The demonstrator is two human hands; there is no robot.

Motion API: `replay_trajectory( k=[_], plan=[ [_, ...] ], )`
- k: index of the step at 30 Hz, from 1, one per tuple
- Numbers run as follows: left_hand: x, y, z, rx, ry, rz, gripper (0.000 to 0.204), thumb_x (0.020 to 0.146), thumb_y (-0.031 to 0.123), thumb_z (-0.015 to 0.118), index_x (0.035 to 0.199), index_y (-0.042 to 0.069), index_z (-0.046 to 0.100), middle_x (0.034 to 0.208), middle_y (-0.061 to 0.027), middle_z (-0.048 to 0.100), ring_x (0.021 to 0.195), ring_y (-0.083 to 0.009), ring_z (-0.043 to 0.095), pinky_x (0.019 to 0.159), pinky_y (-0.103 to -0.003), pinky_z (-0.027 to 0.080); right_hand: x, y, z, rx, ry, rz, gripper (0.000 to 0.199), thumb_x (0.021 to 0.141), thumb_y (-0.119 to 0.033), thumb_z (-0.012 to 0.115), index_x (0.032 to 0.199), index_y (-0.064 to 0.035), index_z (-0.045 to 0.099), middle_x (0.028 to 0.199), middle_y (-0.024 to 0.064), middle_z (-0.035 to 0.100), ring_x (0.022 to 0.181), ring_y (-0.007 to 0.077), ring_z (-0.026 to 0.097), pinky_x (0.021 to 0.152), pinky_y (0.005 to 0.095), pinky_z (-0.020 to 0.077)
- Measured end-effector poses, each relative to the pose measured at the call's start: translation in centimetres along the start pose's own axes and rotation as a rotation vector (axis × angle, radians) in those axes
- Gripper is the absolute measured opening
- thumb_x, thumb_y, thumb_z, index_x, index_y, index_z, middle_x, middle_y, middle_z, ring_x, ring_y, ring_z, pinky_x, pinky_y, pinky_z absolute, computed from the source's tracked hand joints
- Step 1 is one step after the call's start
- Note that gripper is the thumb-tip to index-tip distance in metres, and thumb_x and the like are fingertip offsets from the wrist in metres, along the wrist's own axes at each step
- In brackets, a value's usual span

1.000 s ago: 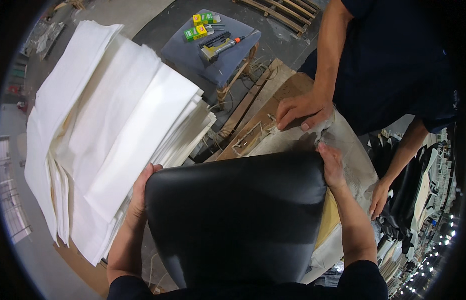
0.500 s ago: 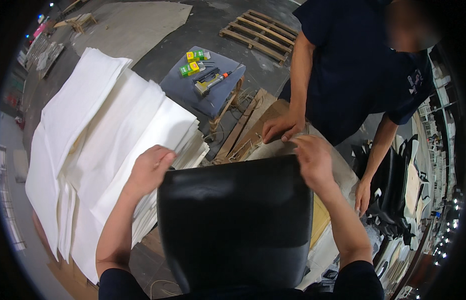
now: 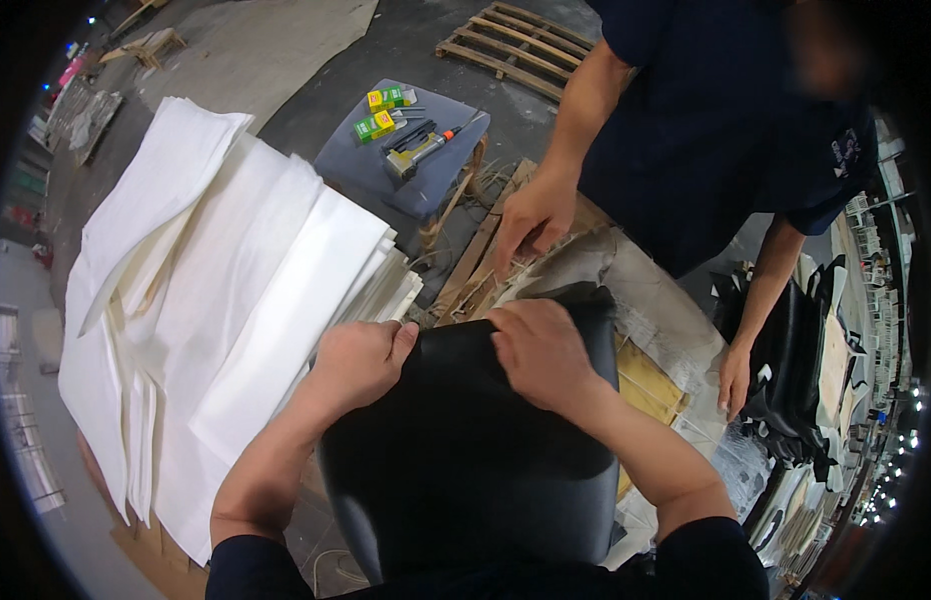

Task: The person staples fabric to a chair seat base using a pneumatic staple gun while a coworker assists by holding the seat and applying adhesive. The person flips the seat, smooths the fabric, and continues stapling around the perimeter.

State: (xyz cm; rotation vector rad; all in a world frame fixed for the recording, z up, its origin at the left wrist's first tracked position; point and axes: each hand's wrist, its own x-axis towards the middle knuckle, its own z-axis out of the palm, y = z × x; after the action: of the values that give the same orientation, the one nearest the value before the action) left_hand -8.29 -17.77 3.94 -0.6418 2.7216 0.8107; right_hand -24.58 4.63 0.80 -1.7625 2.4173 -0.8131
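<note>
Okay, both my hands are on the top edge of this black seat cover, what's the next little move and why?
Probably smooth the far edge of the black cover flat: the right hand presses where it curls up, the left hand grips the near corner.

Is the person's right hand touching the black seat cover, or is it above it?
Touching. The head view shows the right hand lying flat on the black seat cover near its far edge, fingers pressed into the material with no gap visible.

This is a workshop where people make or fix seats. A wooden pallet [image 3: 521,40] lies on the grey concrete floor [image 3: 316,95]. White sheets [image 3: 236,290] are piled high, and a staple gun [image 3: 418,153] sits on a stool [image 3: 426,185].
</note>
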Motion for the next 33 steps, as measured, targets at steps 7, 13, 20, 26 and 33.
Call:
replay_trajectory(
  k=[7,13,20,26,33],
  plan=[
    [1.5,-2.3,-1.9,-0.127,-0.296,-0.067,0.068,0.116,0.055,0.048,0.099,-0.005,0.076,0.083,-0.0291,0.07,0.086,-0.0482,0.068,0.086,-0.049,0.056,-2.0,3.4,-2.8,-0.083,0.079,0.07,0.025,0.096,-0.015,0.072,0.119,-0.0062,0.076,0.114,0.0121,0.07,0.108,0.034,0.069,0.102,0.0505,0.0516],
    [1.2,-4.7,-2.3,-0.466,-0.427,-0.056,0.06,0.116,0.051,0.054,0.112,-0.004,0.077,0.092,-0.0215,0.075,0.092,-0.0299,0.071,0.089,-0.042,0.055,-2.1,6.6,-3.4,0.048,-0.029,0.289,0.017,0.103,-0.021,0.065,0.098,-0.0051,0.069,0.093,0.0157,0.07,0.093,0.0409,0.069,0.087,0.0523,0.0537],
    [0.7,-7.2,-1.3,-0.542,-0.447,0.002,0.048,0.116,0.039,0.059,0.11,-0.005,0.076,0.087,-0.0084,0.073,0.085,-0.0159,0.064,0.083,-0.034,0.054,-1.5,7.6,-3.7,0.179,-0.24,0.584,0.042,0.109,-0.035,0.06,0.09,0.0025,0.064,0.087,0.0239,0.068,0.09,0.0468,0.068,0.079,0.0527,0.0519],
    [-1.7,-10.5,0.9,-1.155,-0.432,-0.175,0.042,0.114,0.037,0.064,0.107,-0.002,0.079,0.09,0.002,0.073,0.085,-0.0092,0.064,0.079,-0.029,0.054,-2.9,11.1,-2.5,0.527,-0.221,0.725,0.059,0.108,-0.047,0.061,0.086,0.0074,0.069,0.08,0.0285,0.066,0.078,0.0408,0.067,0.077,0.0477,0.0509],
    [-0.1,-9.0,-1.0,-0.789,-0.384,0.04,0.044,0.11,0.036,0.067,0.123,-0.005,0.074,0.102,-0.0118,0.078,0.091,-0.0225,0.074,0.085,-0.035,0.059,-2.1,10.7,-3.0,0.368,-0.252,0.708,0.058,0.111,-0.044,0.057,0.091,0.0085,0.07,0.083,0.0229,0.073,0.081,0.0392,0.067,0.078,0.0466,0.0518]
  ],
)
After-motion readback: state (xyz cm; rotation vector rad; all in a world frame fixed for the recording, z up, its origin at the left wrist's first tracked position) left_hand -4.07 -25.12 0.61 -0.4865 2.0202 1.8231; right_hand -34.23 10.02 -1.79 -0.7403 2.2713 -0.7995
